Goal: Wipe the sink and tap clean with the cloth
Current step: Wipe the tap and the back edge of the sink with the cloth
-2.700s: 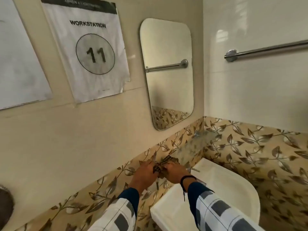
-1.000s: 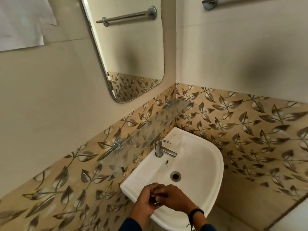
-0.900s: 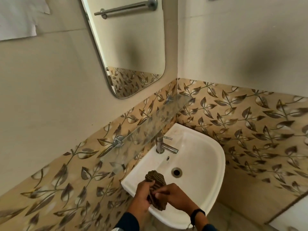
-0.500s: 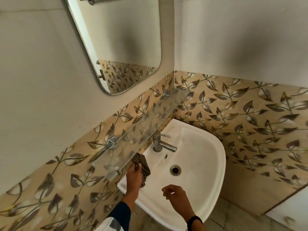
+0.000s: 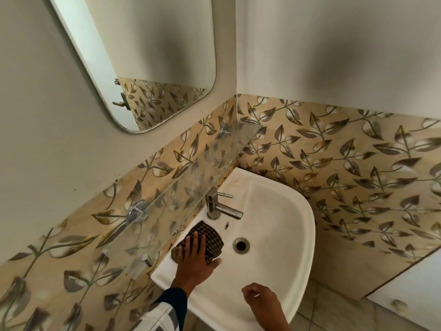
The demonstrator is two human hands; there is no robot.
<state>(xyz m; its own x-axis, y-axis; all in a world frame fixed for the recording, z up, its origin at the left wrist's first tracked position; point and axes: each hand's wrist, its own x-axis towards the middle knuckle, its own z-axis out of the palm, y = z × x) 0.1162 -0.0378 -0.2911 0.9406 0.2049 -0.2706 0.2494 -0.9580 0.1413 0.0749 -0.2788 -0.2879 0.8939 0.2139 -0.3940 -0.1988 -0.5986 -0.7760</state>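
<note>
The checked cloth [image 5: 204,238] lies bunched on the sink's [image 5: 303,237] wall-side rim, just short of the tap's [image 5: 216,206] base and spilling toward the bowl. The left hand [image 5: 193,260] presses it flat under straight, spread fingers, with nothing curled round it. The right hand [image 5: 262,303] hovers over the near rim, fingers loosely curled and holding nothing.

The rim wipe looks to be only starting. The bowl around the drain hole [image 5: 241,244], the far rim and the tap itself all seem yet to be done. The next move likely calls for sliding the cloth along the rim under steady pressure, then gathering it round the tap's spout and lever, keeping the knuckles below the glass shelf [image 5: 191,185] that overhangs that edge.
</note>
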